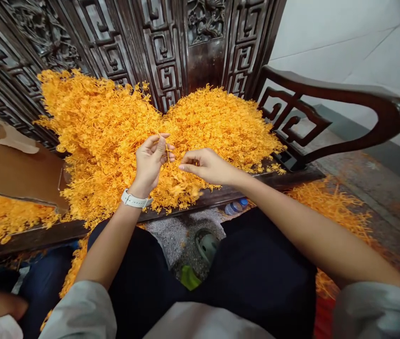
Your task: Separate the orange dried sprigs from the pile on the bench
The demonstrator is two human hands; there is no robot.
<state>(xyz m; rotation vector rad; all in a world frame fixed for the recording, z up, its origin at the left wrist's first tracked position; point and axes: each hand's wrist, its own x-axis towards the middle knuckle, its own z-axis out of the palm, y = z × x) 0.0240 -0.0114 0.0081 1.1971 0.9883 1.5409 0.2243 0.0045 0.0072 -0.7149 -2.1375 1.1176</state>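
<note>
My left hand [151,162], with a white band at its wrist, is in front of the orange heap. Its thumb and fingers pinch a thin orange plastic stem [167,153], which hangs down past the fingertips. Just to the right, my right hand [209,165] is curled with thumb and index finger close together. Whatever lies between those fingertips is too small to make out. Behind and below both hands spreads a big pile of small orange plastic flower-like pieces [217,122] on a dark wooden bench [221,194].
A torn cardboard box [23,165] stands at the left. The bench has a carved back [164,52] and a curved armrest [344,94] on the right. More orange strands [334,212] lie on the floor. Another person's arm [0,303] shows at lower left.
</note>
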